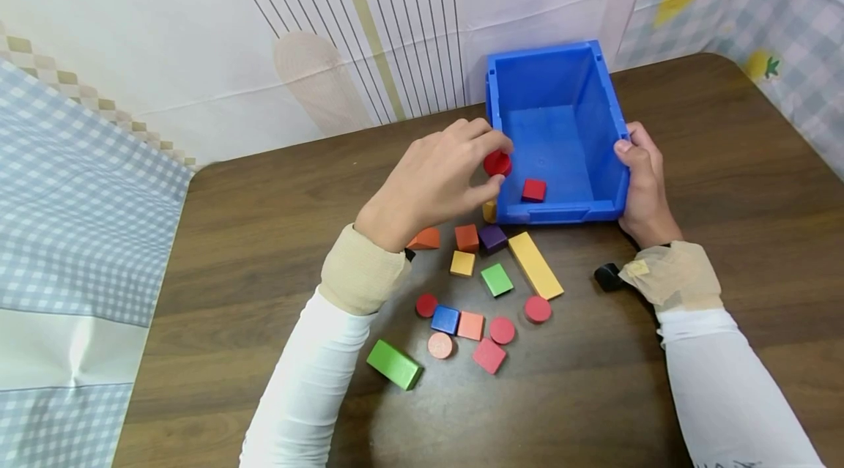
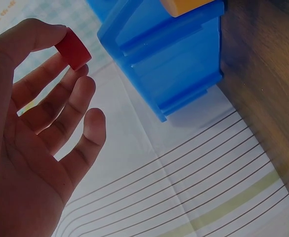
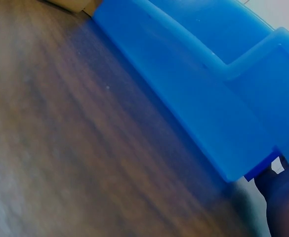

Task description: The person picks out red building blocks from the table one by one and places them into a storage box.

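Observation:
My left hand pinches a red cylinder block between thumb and fingertips, over the left wall of a blue plastic bin. In the left wrist view the red cylinder block shows clearly between thumb and fingers, with the bin's outer side beyond it. My right hand grips the bin's right wall, thumb over the rim. A red square block lies on the bin floor near the front. The right wrist view shows mostly the bin's outside and a dark, blurred part of the hand.
On the brown table before the bin lie several blocks, including a long yellow block, a green block, a blue cube and red discs. A yellow piece touches or nears the bin's left front corner. A patterned cloth hangs behind.

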`<state>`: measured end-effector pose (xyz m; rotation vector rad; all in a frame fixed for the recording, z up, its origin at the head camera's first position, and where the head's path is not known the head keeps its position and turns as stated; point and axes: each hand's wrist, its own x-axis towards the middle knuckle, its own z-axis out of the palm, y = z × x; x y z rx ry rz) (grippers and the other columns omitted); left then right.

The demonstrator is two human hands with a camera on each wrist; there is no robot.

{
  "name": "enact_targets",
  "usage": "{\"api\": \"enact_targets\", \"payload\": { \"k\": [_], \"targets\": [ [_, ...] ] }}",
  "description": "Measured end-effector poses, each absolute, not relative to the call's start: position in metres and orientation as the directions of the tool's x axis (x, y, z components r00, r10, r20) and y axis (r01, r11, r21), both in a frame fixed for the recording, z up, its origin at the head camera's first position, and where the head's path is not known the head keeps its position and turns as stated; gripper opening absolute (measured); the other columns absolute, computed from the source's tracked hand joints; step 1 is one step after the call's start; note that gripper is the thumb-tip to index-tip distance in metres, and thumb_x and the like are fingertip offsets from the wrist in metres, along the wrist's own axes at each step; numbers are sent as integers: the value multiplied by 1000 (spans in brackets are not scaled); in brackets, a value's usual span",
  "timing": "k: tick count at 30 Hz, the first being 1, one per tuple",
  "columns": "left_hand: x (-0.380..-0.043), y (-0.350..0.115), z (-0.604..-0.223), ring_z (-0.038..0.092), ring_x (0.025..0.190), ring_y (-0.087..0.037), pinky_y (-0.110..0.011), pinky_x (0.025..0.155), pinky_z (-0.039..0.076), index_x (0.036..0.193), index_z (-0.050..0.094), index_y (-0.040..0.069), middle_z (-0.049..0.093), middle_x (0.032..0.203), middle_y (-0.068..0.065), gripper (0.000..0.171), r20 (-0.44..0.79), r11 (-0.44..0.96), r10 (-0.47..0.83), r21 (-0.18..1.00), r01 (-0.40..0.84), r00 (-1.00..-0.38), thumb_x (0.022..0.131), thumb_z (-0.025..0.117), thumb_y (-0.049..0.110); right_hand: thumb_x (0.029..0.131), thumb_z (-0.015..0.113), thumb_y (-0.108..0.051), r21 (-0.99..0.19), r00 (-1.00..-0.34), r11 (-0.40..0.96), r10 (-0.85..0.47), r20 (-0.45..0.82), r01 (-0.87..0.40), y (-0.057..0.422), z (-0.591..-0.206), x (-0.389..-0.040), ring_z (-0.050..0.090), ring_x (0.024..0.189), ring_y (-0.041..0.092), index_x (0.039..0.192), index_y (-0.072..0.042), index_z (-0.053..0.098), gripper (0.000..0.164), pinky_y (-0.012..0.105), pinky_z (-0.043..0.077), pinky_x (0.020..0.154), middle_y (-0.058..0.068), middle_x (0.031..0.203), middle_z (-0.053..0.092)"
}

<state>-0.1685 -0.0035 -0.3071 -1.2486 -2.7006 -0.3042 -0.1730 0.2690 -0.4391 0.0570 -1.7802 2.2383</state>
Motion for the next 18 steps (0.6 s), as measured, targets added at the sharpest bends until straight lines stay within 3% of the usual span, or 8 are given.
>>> {"api": "enact_targets", "payload": {
  "k": [18],
  "targets": [
    [-173, -2, -307, 48, 93, -9, -24, 66, 44, 118, 64, 21, 56, 110, 7, 30, 177, 657, 723, 122, 744, -667, 92, 54, 33, 90, 50, -29, -956, -963, -187, 190, 189, -225, 269, -438, -172, 46, 108, 29, 109, -5, 56, 32, 40, 37, 86, 16, 123, 49]
  ]
}}
